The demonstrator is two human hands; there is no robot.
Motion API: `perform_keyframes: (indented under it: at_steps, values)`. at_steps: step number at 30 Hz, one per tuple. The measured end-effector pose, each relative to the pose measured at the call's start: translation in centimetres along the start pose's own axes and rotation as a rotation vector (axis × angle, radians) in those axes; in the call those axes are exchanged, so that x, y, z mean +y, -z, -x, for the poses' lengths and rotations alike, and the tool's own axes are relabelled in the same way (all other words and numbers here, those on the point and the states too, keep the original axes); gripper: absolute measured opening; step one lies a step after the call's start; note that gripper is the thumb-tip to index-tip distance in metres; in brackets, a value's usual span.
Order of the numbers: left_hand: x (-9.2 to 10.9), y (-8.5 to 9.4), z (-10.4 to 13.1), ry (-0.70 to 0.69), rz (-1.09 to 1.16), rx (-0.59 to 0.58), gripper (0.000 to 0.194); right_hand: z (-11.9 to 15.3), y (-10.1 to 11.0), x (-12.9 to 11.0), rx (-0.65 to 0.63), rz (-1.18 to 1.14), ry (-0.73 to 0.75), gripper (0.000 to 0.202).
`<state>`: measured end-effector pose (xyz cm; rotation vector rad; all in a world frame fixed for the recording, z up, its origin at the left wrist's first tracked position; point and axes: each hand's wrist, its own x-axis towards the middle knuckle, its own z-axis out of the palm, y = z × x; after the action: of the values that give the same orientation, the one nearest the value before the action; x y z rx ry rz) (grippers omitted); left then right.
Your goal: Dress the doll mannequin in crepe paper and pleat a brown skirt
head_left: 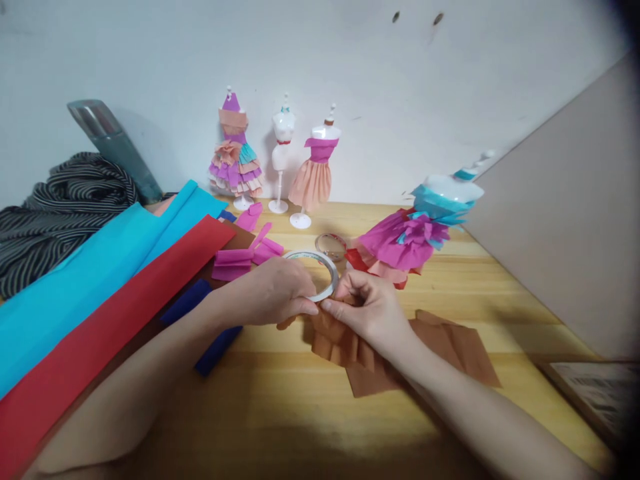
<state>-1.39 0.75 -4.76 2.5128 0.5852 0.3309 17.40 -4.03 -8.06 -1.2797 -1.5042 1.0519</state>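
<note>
My left hand (280, 290) is closed on a roll of white tape (327, 283), held upright above the table with its ring tilted. Close beside it, my right hand (373, 310) pinches the top edge of a gathered piece of brown crepe paper (337, 340), which hangs in folds below the fingers. The tape's rim comes right up to my right fingertips; whether a strip runs between them I cannot tell. Flat on the table under my right wrist lies another brown crepe sheet (455, 343).
Small mannequins in paper dresses (320, 173) stand along the wall; a larger-looking one (430, 227) leans at right. Blue (100, 273) and red crepe rolls (130, 313), pink scraps (233, 263), a striped cloth (65, 213) and a bottle (117, 147) fill the left. A clear ring (331, 247) lies behind the tape.
</note>
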Motion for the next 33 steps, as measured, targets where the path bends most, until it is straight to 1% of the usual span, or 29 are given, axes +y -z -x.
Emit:
perform_keyframes:
  at_steps: [3, 6, 9, 11, 13, 15, 17, 19, 21, 23, 26, 28, 30, 31, 33]
  values:
    - [-0.2, -0.2, -0.1, -0.038, 0.053, -0.013, 0.041, -0.6, 0.1, -0.1, 0.031, -0.034, -0.021, 0.031]
    - [-0.8, -0.2, -0.2, -0.022, 0.086, -0.013, 0.036, -1.0, 0.2, 0.3, 0.051, -0.028, -0.004, 0.036]
    - [-1.8, -0.3, -0.1, 0.041, 0.199, -0.021, 0.024, -0.7, 0.4, 0.6, 0.046, 0.062, 0.032, 0.028]
    - [-2.4, -0.4, 0.0, 0.075, 0.334, -0.051, 0.023, -0.4, 0.7, 0.6, 0.007, 0.138, 0.067, 0.022]
    - [-2.8, -0.5, 0.0, 0.114, 0.450, -0.098, 0.027, -0.3, 1.1, 0.4, -0.058, 0.178, 0.105, 0.029]
    - [-3.2, -0.6, 0.1, 0.170, 0.542, -0.127, 0.029, -0.5, 1.4, 0.2, -0.141, 0.207, 0.119, 0.030]
    - [-3.5, -0.6, 0.1, 0.210, 0.620, -0.132, 0.029, -0.7, 1.8, -0.1, -0.239, 0.258, 0.099, 0.025]
    - [-3.7, -0.7, 0.2, 0.215, 0.674, -0.125, 0.030, -0.9, 1.9, -0.4, -0.331, 0.306, 0.065, 0.026]
    - [-3.8, -0.7, 0.3, 0.211, 0.702, -0.125, 0.036, -0.9, 1.9, -0.5, -0.381, 0.325, 0.048, 0.028]
    - [-3.7, -0.7, 0.5, 0.242, 0.716, -0.122, 0.044, -0.8, 1.8, -0.6, -0.388, 0.317, 0.048, 0.029]
    - [-3.6, -0.7, 0.7, 0.329, 0.753, -0.092, 0.052, -0.6, 1.7, -0.5, -0.364, 0.294, 0.071, 0.027]
    - [-3.5, -0.7, 0.8, 0.332, 0.826, -0.128, 0.061, -0.5, 1.7, -0.4, -0.359, 0.303, 0.080, 0.028]
    - [-3.4, -0.6, 0.7, 0.306, 0.900, -0.162, 0.070, -0.4, 1.6, -0.3, -0.362, 0.326, 0.084, 0.028]
    - [-3.3, -0.6, 0.7, 0.294, 0.901, -0.161, 0.070, -0.4, 1.6, -0.3, -0.361, 0.339, 0.089, 0.028]
    - [-2.9, -0.5, 0.5, 0.273, 0.829, -0.145, 0.058, -0.3, 1.5, -0.2, -0.355, 0.358, 0.111, 0.027]
